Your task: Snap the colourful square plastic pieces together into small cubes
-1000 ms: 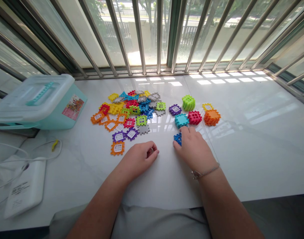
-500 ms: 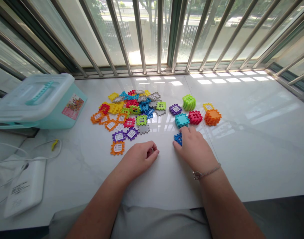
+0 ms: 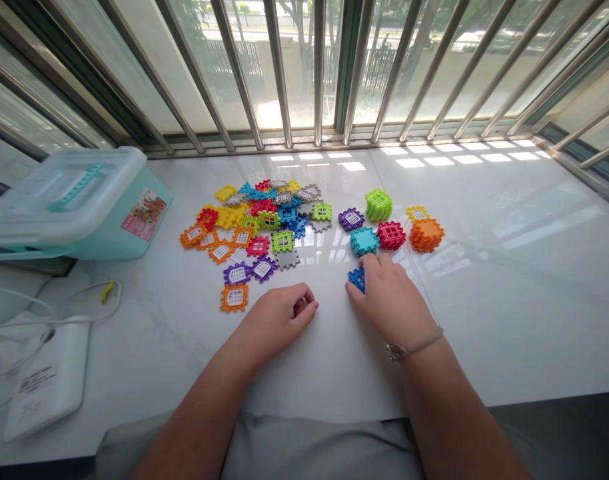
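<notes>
My right hand (image 3: 392,293) has its thumb and fingers around a blue building tile (image 3: 356,278), most of it hidden under the palm. Just beyond the fingertips lies a teal tile stack (image 3: 364,241), with a red stack (image 3: 391,235) beside it. My left hand (image 3: 287,310) rests on the table with curled fingers; whether anything is inside I cannot make out. Left of it are an orange window tile (image 3: 234,298) and two purple window tiles (image 3: 237,273), at the near side of a mixed heap of tiles (image 3: 259,213).
A green stack (image 3: 379,204), a purple tile (image 3: 351,219), an orange stack (image 3: 427,235) and a yellow tile (image 3: 417,213) lie at the right. A lidded teal box (image 3: 149,207) stands left, near a white power bank (image 3: 49,377) and cables. Window bars (image 3: 318,80) edge the table's back.
Both hands stay where they were, the right one still on the blue tile. The view has shifted very slightly; the tiles appear unmoved.
</notes>
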`<act>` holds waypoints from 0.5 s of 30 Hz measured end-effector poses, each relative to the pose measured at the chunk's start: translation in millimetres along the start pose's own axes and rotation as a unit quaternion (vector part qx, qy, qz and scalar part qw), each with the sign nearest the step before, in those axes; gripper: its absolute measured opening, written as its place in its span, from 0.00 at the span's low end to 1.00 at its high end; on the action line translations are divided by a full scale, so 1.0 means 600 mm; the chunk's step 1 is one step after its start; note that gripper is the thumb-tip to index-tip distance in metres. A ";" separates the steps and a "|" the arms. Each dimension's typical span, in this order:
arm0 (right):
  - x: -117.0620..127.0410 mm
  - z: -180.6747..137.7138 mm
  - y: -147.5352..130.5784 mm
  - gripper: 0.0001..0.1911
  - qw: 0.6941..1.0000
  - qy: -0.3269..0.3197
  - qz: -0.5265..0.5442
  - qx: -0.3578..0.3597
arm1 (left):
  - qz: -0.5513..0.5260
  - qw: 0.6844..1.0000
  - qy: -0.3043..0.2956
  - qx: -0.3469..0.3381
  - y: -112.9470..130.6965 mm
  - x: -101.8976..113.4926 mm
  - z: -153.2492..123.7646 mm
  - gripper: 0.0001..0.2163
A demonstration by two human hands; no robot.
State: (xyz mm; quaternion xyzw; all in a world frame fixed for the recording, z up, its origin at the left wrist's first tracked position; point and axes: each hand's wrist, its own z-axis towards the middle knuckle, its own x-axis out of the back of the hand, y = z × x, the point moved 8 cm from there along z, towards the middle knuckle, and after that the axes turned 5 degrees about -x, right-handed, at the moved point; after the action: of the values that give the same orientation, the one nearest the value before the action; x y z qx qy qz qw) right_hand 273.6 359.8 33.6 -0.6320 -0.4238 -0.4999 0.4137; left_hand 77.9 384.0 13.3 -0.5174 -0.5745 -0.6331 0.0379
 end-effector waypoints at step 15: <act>0.002 -0.004 -0.001 0.18 1.000 0.012 -0.007 -0.005 | 0.001 1.000 -0.004 0.000 -0.002 -0.001 0.000 0.07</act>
State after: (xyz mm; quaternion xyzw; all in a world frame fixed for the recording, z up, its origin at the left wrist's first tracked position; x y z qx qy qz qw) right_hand 272.7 357.8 35.4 -0.6248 -0.4208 -0.5127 0.4118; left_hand 77.9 384.1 12.0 -0.5205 -0.5743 -0.6308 0.0367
